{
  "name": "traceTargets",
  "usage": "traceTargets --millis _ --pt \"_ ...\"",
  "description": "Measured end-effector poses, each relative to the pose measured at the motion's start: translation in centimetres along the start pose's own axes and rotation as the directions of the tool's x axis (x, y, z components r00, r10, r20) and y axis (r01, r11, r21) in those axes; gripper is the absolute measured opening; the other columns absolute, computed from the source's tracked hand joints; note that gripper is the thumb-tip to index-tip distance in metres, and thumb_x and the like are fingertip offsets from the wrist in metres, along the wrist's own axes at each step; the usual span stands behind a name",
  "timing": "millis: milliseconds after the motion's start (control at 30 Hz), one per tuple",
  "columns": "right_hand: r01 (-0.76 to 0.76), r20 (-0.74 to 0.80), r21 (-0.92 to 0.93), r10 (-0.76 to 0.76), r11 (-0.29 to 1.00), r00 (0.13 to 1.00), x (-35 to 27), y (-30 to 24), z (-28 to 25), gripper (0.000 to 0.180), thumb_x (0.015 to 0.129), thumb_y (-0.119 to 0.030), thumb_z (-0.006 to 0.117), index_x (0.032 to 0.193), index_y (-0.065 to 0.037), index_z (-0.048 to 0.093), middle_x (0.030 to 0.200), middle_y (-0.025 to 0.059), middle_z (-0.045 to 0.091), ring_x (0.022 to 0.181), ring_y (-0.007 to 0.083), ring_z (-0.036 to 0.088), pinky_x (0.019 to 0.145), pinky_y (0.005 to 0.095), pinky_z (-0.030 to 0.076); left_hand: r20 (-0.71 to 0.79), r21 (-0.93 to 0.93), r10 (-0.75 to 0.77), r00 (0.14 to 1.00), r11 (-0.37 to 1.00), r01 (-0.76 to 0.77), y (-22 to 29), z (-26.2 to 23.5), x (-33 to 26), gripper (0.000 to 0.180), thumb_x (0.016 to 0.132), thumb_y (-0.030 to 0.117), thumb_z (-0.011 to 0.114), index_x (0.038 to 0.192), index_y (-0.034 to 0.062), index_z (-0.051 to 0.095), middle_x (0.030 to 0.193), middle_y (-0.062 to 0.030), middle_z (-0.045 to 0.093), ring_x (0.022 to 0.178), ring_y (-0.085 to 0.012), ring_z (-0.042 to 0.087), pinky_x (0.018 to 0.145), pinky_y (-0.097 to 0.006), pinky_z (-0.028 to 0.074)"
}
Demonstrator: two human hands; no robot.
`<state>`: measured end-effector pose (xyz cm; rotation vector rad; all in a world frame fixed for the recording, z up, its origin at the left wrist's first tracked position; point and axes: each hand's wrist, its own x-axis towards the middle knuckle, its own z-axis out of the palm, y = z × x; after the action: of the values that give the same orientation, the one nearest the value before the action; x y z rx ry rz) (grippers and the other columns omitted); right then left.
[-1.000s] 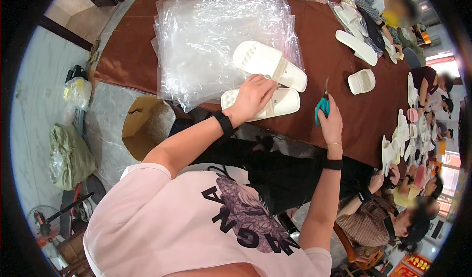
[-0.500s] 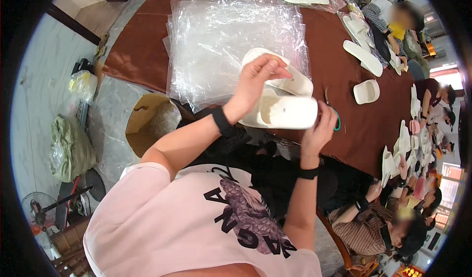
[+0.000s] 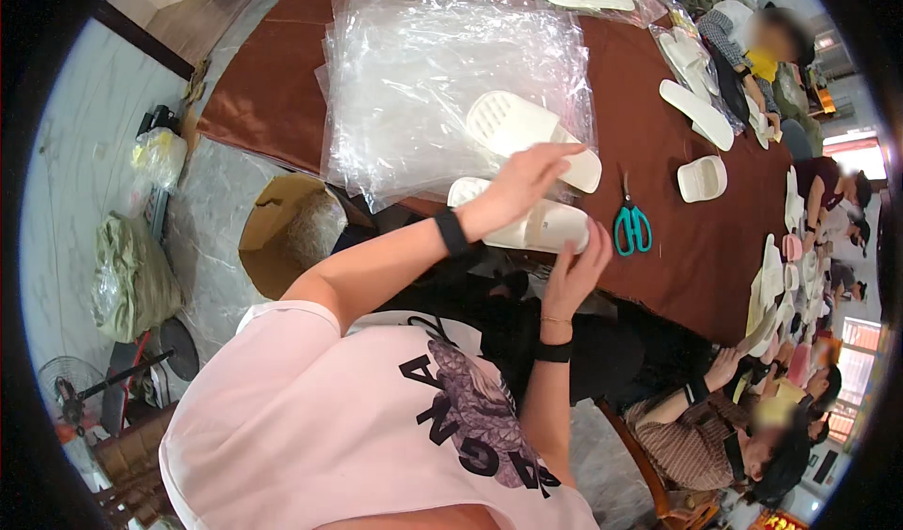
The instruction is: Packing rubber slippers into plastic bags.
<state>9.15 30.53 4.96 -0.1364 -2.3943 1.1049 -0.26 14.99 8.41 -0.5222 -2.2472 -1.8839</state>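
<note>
Left hand laid flat, fingers spread, on top of a white moulded foam slipper, pressing rather than gripping. Right hand open just below, fingertips touching the slipper's near right end, nothing closed around it. Half a second ago lifted between both hands; now set down at the near edge of the brown table, close to its spot a second ago. Second white slipper with ribbed sole just beyond, lying on a stack of clear, glossy, crinkled plastic bags. Teal-handled scissors to the right, released from the right hand since a second ago. Further right, a small white slipper piece. Open cardboard box on the floor at left.
</note>
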Motion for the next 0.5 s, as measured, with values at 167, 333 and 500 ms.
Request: traceTargets --millis 167,333,500 --pt "0.132 0.132 -0.244 -0.102 0.961 0.986 -0.4 1.6 -0.1 0.036 0.090 -0.007 0.056 0.126 -0.003 0.052 0.132 0.0202 0.045 0.121 0.0357 0.045 0.101 0.0418 0.038 0.114 0.457 0.200 0.973 0.859 -0.230 -2.2 -7.4 -1.3 0.044 0.077 -0.009 0.050 0.111 0.0126 0.066 0.108 -0.0093 0.059 0.104 -0.0291 0.056 0.091 -0.036 0.046" --pt "-0.087 0.298 0.001 0.083 0.996 0.951 0.2 -2.6 0.1 0.038 0.090 -0.012 0.059 0.126 -0.004 0.052 0.124 0.0206 0.052 0.114 0.0334 0.051 0.096 0.0398 0.041 0.412 0.707 0.122 0.903 0.583 -0.401 -1.6 -9.6 -3.1 0.041 0.074 -0.001 0.056 0.109 0.0181 0.067 0.124 -0.0065 0.052 0.103 -0.0270 0.053 0.089 -0.036 0.044" --pt "0.032 0.367 0.158 -0.089 0.987 0.926 -0.4 -2.9 3.4 0.055 0.087 -0.015 0.063 0.137 -0.007 0.042 0.118 0.0189 0.058 0.096 0.0310 0.060 0.085 0.0375 0.047 0.495 0.722 0.148 0.856 0.478 -0.500 -1.6 -9.5 -2.7 0.030 0.075 0.005 0.060 0.102 0.0144 0.067 0.133 -0.0051 0.050 0.107 -0.0244 0.052 0.089 -0.036 0.043"
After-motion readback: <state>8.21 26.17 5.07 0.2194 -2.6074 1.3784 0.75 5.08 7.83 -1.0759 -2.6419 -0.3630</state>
